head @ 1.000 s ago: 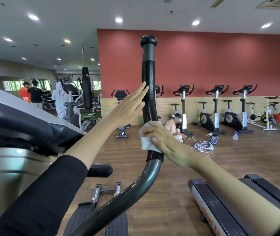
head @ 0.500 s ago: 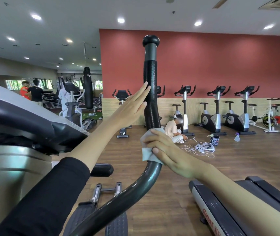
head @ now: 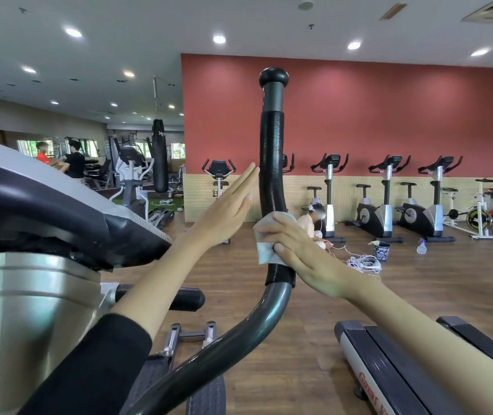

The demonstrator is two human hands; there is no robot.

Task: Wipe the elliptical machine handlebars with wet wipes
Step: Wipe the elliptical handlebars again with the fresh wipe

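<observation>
With right hand (head: pixel 302 253), clamped a wet wipe (head: pixel 264 254) round the handlebar (head: pixel 272 187), fingers curled over the far side, thumb pressing the white sheet onto the near face. Sat low on the black foam sleeve (head: pixel 271 139), a little above its lower end and the bare grey tube (head: pixel 239 338) curving down toward the camera. Rose nearly upright from that grip, long axis vertical with a slight bend, up to a round black knob (head: pixel 273 77) well above the hand. Left most of the sleeve lying above the wipe, so judged the coming stroke an upward slide along the bar, not across it.

Held left hand (head: pixel 227 211) flat, fingers straight and pressed together, tips at the bar's left edge, higher than the wipe; could not tell whether touching. Judged the right hand the working one, being wrapped on the bar, the left steadying or idle.

Showed beyond: dark console (head: pixel 59 199) at left, a second machine (head: pixel 389 369) at lower right, exercise bikes (head: pixel 383 202) along the red wall (head: pixel 389 115).
</observation>
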